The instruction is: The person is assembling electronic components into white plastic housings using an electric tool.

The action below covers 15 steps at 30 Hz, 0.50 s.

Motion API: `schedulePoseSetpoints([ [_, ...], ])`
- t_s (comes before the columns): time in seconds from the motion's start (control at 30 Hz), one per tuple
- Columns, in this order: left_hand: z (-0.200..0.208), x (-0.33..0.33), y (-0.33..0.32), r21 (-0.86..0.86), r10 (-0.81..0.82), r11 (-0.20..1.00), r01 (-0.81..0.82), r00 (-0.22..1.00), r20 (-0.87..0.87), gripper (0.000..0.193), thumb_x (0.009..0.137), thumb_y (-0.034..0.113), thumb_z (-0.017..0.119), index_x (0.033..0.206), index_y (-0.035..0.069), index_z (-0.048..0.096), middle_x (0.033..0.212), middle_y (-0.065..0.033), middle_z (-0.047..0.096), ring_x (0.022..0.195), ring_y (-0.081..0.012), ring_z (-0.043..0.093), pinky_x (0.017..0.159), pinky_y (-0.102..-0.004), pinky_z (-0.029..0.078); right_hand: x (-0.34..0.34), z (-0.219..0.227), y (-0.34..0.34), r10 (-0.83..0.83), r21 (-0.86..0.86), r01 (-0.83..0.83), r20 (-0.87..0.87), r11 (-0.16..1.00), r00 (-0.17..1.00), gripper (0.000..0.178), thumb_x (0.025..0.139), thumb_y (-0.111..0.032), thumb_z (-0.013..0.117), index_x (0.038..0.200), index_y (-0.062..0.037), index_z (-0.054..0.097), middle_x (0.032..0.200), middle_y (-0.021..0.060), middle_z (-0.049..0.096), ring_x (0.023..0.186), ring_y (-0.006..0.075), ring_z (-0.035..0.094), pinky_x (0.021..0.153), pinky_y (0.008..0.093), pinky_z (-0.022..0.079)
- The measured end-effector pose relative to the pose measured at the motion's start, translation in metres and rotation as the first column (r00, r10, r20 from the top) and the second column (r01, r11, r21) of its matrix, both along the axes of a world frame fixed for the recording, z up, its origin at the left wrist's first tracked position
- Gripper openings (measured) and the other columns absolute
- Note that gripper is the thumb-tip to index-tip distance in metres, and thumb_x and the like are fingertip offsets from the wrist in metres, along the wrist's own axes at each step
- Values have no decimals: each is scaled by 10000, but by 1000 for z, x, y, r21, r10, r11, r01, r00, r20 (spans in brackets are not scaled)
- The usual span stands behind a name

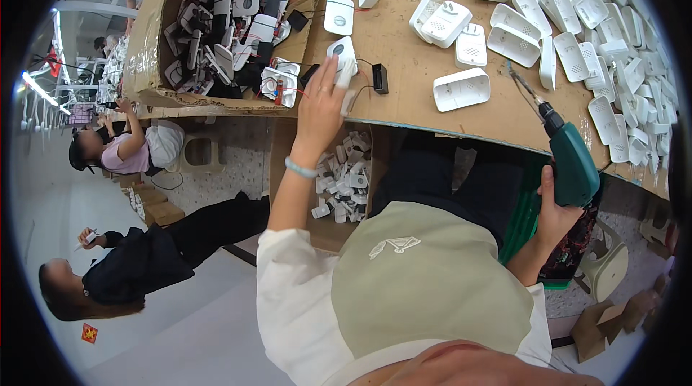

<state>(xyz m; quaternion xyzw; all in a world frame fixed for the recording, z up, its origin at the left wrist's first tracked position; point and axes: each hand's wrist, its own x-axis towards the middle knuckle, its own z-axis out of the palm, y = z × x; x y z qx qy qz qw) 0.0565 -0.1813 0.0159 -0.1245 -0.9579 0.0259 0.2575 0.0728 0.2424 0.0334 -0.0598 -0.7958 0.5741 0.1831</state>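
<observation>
My left hand (322, 105) reaches over the cardboard-covered table with its fingers stretched out. Its fingertips lie at a white plastic cover (342, 49) with a round mark; whiteness on one or two fingers is blurred. Close by are a small black box (380, 79) on thin wires and another white cover (339, 15). My right hand (559, 206) is wrapped round a green electric screwdriver (574, 162) at the table's front edge. The tool's long bit points away to the left, its tip above the table near an open white shell (461, 90).
A large cardboard box (155, 40) of wired white parts stands at the left. White shells (577, 11) pile up at the far right. Below the table sits a box of white pieces (347, 177), with a green crate (520, 216) to the right. Two people are at the left.
</observation>
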Motion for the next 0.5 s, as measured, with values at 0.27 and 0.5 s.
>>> schedulePoseSetpoints([
  [0.27,22,-50,26,740,340,589,-324,930,137,269,1059,159,534,1235,-43,545,848,-170,725,614,-257,712,522,-364,571,11,10,-9,-16,-140,19,23,990,1000,312,861,-75,840,1104,42,682,907,58,704,689,94,608,624,234,488],
  [0.5,-15,1,55,811,106,157,-563,826,553,214,1048,188,580,1165,9,574,673,-92,636,510,-137,595,446,-309,441,8,-2,-5,29,-104,-33,-32,994,999,346,899,-93,801,1188,46,670,1055,101,729,640,78,568,560,222,436],
])
